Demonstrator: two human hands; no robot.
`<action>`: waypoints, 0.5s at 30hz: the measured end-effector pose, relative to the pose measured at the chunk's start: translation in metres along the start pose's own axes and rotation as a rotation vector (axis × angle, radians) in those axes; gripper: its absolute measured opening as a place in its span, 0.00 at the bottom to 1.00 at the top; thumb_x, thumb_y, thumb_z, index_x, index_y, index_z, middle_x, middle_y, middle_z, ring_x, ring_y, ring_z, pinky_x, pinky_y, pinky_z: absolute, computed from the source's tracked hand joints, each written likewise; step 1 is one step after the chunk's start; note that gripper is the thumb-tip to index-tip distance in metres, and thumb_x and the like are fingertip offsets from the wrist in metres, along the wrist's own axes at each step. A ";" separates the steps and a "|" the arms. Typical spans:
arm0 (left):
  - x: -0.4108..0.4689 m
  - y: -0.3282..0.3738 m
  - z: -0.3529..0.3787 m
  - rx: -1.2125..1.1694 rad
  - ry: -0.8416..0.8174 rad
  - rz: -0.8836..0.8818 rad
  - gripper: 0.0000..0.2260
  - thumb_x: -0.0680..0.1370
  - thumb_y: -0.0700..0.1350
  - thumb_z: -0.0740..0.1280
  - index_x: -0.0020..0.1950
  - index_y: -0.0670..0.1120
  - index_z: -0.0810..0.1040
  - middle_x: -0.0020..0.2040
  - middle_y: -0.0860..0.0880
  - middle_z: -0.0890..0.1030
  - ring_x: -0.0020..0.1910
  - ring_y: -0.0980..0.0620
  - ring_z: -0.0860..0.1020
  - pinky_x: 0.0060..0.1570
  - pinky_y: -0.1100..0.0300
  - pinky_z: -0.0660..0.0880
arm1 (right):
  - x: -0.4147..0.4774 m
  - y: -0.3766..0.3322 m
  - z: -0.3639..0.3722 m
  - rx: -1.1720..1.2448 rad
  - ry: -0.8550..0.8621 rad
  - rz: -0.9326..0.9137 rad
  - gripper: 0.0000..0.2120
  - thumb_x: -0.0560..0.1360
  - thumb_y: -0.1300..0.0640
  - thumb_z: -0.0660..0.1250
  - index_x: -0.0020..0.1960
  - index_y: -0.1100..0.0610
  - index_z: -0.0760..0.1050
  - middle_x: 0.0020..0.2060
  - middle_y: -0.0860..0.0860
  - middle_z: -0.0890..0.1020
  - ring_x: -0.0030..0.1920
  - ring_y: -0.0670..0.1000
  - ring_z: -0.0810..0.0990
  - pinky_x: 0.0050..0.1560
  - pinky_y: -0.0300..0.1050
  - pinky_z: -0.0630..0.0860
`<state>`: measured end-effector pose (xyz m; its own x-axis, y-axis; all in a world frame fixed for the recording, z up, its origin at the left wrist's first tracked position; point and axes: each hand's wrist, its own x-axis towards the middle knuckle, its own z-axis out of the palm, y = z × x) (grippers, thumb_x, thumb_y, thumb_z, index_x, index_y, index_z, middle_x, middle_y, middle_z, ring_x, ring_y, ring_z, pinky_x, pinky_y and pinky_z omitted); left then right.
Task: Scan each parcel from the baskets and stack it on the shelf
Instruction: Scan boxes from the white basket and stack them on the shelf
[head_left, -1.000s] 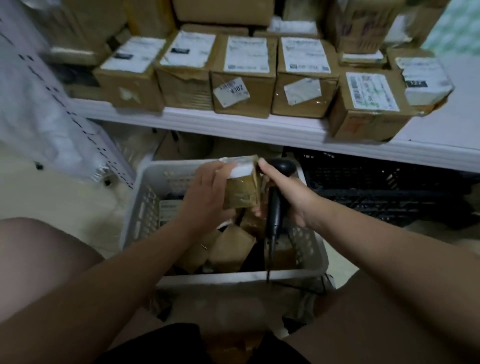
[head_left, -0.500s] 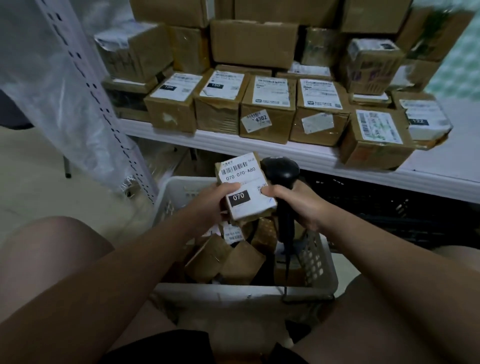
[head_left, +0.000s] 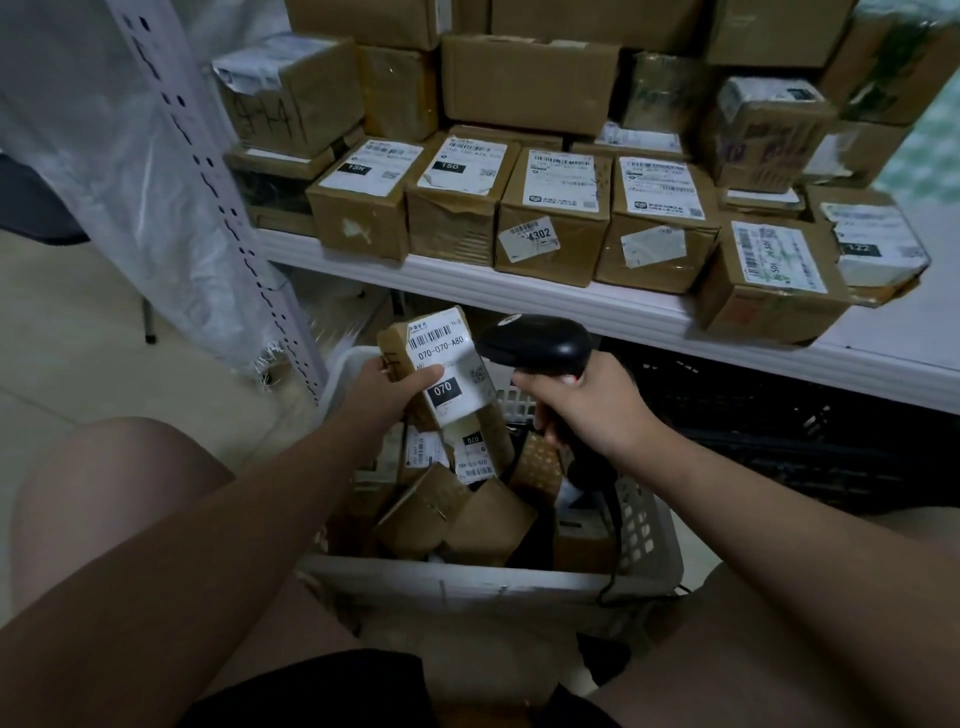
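Note:
My left hand (head_left: 387, 387) grips a small brown parcel (head_left: 447, 364) above the basket, its white label marked 070 turned up toward me. Close on its right, my right hand (head_left: 587, 402) holds a black barcode scanner (head_left: 535, 343) by the handle, its head just beside the parcel's label. Below both hands a white plastic basket (head_left: 483, 584) sits between my knees with several more small brown parcels (head_left: 457, 514) inside. The white shelf (head_left: 571, 306) behind carries rows of labelled cardboard boxes (head_left: 550, 218).
A perforated white shelf post (head_left: 223, 208) with a plastic sheet stands at the left. A black crate (head_left: 779, 431) sits under the shelf at the right. The shelf's right end (head_left: 914, 332) shows bare surface. The scanner's cable runs down over the basket rim.
The parcel has been lifted out of the basket and turned label-up. The scanner head has come up beside it. My view has tilted upward toward the shelf.

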<state>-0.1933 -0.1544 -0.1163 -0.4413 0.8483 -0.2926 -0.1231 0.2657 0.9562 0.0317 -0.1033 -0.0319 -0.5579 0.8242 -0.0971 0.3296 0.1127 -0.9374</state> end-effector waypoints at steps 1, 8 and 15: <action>0.000 0.000 0.000 -0.002 0.006 0.000 0.16 0.74 0.43 0.72 0.60 0.42 0.77 0.52 0.44 0.84 0.49 0.46 0.83 0.45 0.49 0.81 | 0.000 0.000 -0.001 0.002 0.008 -0.001 0.08 0.75 0.56 0.71 0.48 0.62 0.79 0.26 0.54 0.79 0.24 0.51 0.76 0.27 0.43 0.76; 0.005 0.000 0.002 0.003 0.017 0.011 0.16 0.74 0.44 0.72 0.61 0.43 0.77 0.52 0.45 0.84 0.50 0.46 0.83 0.50 0.47 0.80 | 0.000 -0.001 -0.001 0.030 -0.004 0.002 0.08 0.76 0.57 0.70 0.50 0.62 0.79 0.30 0.62 0.79 0.25 0.55 0.76 0.28 0.46 0.75; 0.001 0.002 0.005 0.009 0.025 0.026 0.15 0.74 0.44 0.72 0.60 0.44 0.78 0.52 0.45 0.84 0.49 0.46 0.83 0.51 0.44 0.80 | -0.001 0.001 -0.002 0.052 -0.019 -0.017 0.05 0.76 0.57 0.69 0.49 0.58 0.79 0.29 0.60 0.79 0.24 0.54 0.76 0.28 0.45 0.75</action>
<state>-0.1899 -0.1504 -0.1146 -0.4668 0.8432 -0.2668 -0.1032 0.2476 0.9633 0.0342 -0.1034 -0.0317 -0.5777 0.8115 -0.0874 0.2808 0.0971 -0.9549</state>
